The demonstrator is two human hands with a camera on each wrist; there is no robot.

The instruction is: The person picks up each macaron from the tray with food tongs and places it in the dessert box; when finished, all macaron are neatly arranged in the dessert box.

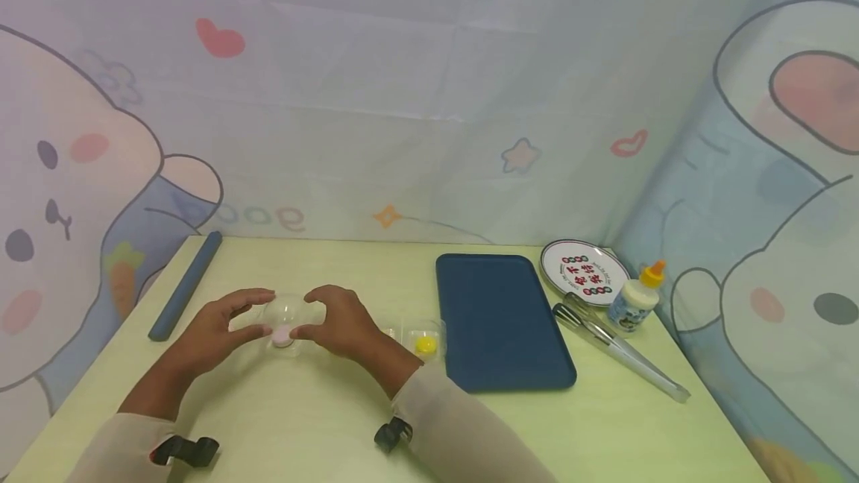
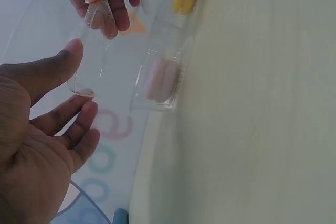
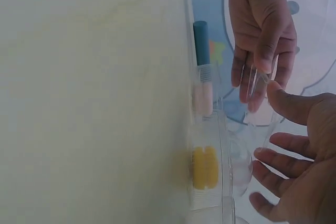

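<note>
A thin clear plastic lid (image 2: 94, 72) is held up between my two hands, above a clear plastic tray compartment with a pink macaron (image 2: 164, 80) in it. My left hand (image 1: 215, 326) pinches the lid's left edge between thumb and fingers. My right hand (image 1: 345, 323) pinches the opposite edge; its other fingers are spread in the right wrist view. A yellow macaron (image 3: 205, 168) sits in another clear compartment (image 3: 210, 200), with a clear dome (image 3: 240, 163) beside it. In the head view the right hand and forearm hide part of these containers.
Right of the hands lies a dark blue tray (image 1: 503, 323). Beyond it are a round printed plate (image 1: 584, 272), metal tongs (image 1: 620, 351) and a white bottle with an orange cap (image 1: 634, 300). A blue-grey rod (image 1: 186, 287) lies along the table's left edge.
</note>
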